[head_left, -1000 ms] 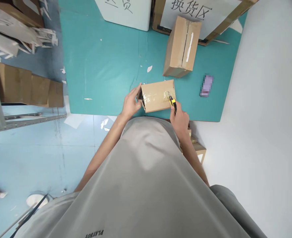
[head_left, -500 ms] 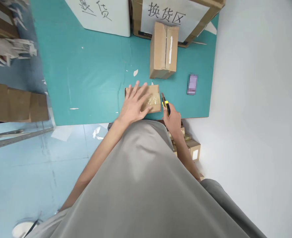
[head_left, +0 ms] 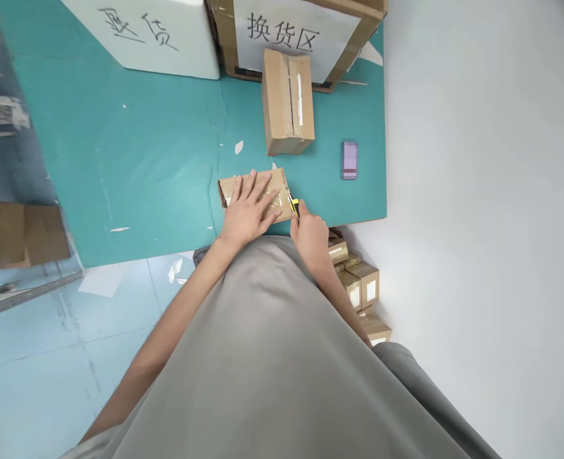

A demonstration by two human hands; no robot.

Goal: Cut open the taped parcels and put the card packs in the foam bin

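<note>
A small cardboard box (head_left: 275, 182) with clear tape lies near the front edge of the green table (head_left: 162, 166). My left hand (head_left: 247, 213) rests flat on top of it, fingers spread. In my right hand (head_left: 311, 236) is a yellow and black box cutter (head_left: 296, 206), gripped with the fingers wrapped round it. Its tip meets the right end of the box; how far the blade goes in is hidden.
Behind stands a taller taped carton (head_left: 289, 102), before a large labelled box (head_left: 282, 38) and a white labelled bin (head_left: 167, 41). A phone (head_left: 349, 159) lies to the right. Several cartons (head_left: 358, 280) are stacked below the table's right side, by the white wall (head_left: 478, 191).
My right hand has brought the box cutter leftward against the box's right end. The box sits slightly turned under my left hand. The whole view has shifted and tilted.
</note>
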